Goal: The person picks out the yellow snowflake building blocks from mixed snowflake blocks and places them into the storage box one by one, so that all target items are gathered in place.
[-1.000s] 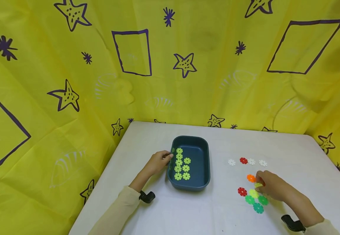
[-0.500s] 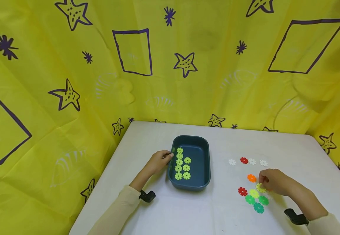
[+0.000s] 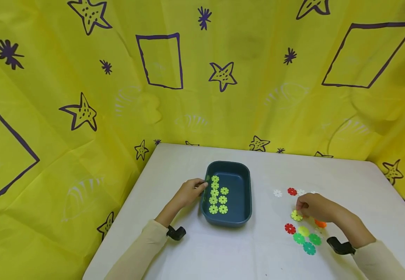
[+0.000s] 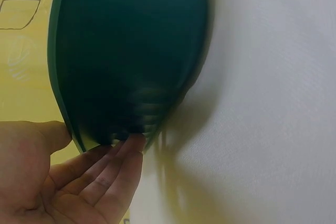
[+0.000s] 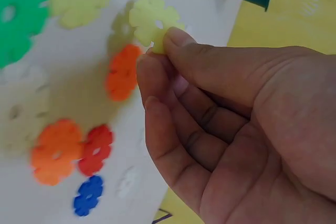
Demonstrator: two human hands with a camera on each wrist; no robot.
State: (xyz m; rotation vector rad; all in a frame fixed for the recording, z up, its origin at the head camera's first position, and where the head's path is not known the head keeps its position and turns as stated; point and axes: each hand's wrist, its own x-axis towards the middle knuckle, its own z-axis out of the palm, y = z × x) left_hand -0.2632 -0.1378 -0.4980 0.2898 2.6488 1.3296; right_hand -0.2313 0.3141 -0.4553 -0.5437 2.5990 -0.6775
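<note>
A dark teal plastic tub stands on the white table, with several yellow-green snowflake discs lying in its left half. My left hand grips the tub's left wall, thumb at the rim and fingers against the outside in the left wrist view. Right of the tub, my right hand pinches one yellow-green snowflake disc between thumb and fingertips, raised off the table. Below that hand lie an orange disc, a red disc, a yellow disc and green discs.
Beyond the right hand lie another red disc and a white disc. The right wrist view also shows a blue disc. A yellow patterned curtain rises behind the table and along its sides.
My right hand has picked up the yellow-green disc from the group and moved left with it, uncovering an orange disc. The left hand stays on the tub.
</note>
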